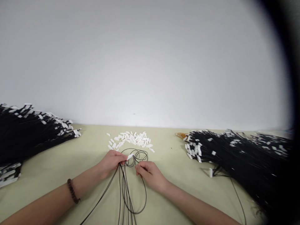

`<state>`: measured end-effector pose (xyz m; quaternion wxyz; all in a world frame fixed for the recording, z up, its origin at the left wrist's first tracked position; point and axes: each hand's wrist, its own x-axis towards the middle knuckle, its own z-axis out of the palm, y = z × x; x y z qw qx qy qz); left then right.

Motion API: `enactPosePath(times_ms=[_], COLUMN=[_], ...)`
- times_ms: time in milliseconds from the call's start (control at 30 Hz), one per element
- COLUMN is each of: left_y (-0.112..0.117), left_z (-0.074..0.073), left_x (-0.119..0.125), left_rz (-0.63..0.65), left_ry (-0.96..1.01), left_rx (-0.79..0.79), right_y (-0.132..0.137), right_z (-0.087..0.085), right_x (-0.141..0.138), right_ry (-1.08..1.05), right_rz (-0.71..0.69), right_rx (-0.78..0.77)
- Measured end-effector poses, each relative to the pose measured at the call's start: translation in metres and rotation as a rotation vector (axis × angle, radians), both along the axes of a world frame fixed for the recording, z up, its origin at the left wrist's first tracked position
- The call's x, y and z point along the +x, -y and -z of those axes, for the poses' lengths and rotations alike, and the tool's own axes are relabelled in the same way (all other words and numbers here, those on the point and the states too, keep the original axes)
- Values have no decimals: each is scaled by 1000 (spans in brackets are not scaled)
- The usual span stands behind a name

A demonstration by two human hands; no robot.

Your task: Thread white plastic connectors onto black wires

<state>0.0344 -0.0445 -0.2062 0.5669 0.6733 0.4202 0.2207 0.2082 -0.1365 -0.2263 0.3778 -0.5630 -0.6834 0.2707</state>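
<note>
My left hand [112,161] pinches a small white connector [130,156] at the end of a thin black wire. My right hand [150,175] is curled beside it, its fingertips pinching another of the black wires [126,187]. Several of these wires loop between the hands and run down toward me. A pile of loose white connectors [131,140] lies just beyond the hands on the pale green table [164,162].
A big heap of black wires with white connectors [239,156] lies at the right. A similar bundle [30,128] lies at the far left. Orange rubber bands [181,135] sit near the right heap. A plain white wall stands behind the table.
</note>
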Motion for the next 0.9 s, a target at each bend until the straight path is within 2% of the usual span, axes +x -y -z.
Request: enactPosePath(times_ms=[400,900], left_y=[0,0], left_z=[-1,-2], left_x=[-1,-1], left_rz=[0,14], left_ry=[45,56], left_rx=[-35,-20], right_y=[-2,-2], right_z=[1,1], right_x=[1,0], right_ry=[-335,-352], right_rz=[61,56], right_rx=[-75,-94])
